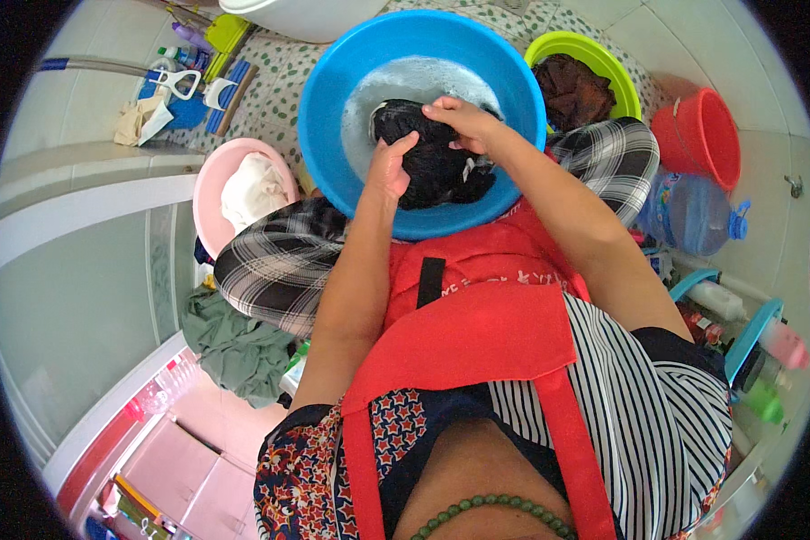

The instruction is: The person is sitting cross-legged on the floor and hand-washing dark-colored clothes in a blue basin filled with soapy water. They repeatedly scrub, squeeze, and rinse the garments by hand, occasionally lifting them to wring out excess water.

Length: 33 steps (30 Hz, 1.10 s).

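A large blue plastic basin [331,135] stands before me, partly filled with cloudy, sudsy water [405,74]. Both hands grip a wet black cloth garment [432,158] inside it, bunched up and with small whitish patches at its edges. My left hand [391,165] holds its left side, thumb on top and the other fingers hidden under the cloth. On the upper right part, my right hand [464,123] pinches the fabric, its thumb and forefinger in sight. Part of the garment rests against the basin's near wall.
To the left, a pink basin [206,196] holds white cloth [253,189]. At right stand a lime-green basin [631,81] with dark brown cloth [574,91], a red bucket [692,135] and a large clear plastic bottle [695,212]. A squeegee mop [226,101] lies upper left; green cloth [239,344] lies lower left.
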Available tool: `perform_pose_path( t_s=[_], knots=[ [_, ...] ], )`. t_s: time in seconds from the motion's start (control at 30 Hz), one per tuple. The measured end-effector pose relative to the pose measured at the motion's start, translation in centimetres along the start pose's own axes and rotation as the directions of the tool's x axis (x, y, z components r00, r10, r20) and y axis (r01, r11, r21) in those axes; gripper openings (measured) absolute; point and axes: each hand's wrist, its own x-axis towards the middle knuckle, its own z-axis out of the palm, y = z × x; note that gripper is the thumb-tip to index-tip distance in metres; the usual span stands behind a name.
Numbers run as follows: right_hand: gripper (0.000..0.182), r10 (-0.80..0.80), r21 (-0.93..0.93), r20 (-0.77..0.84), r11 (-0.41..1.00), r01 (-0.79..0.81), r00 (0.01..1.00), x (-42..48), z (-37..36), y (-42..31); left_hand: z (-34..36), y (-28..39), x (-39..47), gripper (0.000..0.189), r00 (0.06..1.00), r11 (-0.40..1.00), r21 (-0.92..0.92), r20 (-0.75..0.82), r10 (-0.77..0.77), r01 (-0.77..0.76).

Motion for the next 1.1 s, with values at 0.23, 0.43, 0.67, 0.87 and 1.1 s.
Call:
perform_pose_path(
  t_s=[0.23, 0.43, 0.67, 0.87, 1.1],
  knots=[
    [0.022, -0.690, -0.288, -0.061, 0.704, 0.649, 0.721, 0.2, 1.9, -3.0, 0.3, 0.4, 0.3, 0.065, 0.995, 0.980, -0.171, 0.043, -0.093, 0.099],
    [0.012, -0.760, -0.521, 0.464, 0.183, 0.834, 0.456, -5.9, 9.1, 1.4, -1.4, 0.2, -0.5, 0.067, 0.945, 0.927, -0.335, 0.323, -0.057, 0.171],
    [0.008, -0.886, -0.764, 0.411, -0.207, 0.611, 0.214, 0.2, 7.7, 4.9, -3.9, -2.8, 3.2, 0.027, 0.807, 0.930, -0.365, 0.559, 0.189, 0.036],
    [0.023, -0.703, -0.719, -0.365, 0.629, 0.295, 0.610, -0.2, 4.8, -2.7, -1.4, -1.6, 3.2, 0.025, 0.977, 0.958, -0.261, -0.138, -0.162, 0.122],
    [0.012, -0.886, -0.804, 0.173, 0.125, 0.581, 0.430, -4.3, 9.3, 3.2, -3.5, -2.3, 3.5, 0.026, 0.727, 0.576, 0.443, 0.406, 0.554, -0.687]
  ],
)
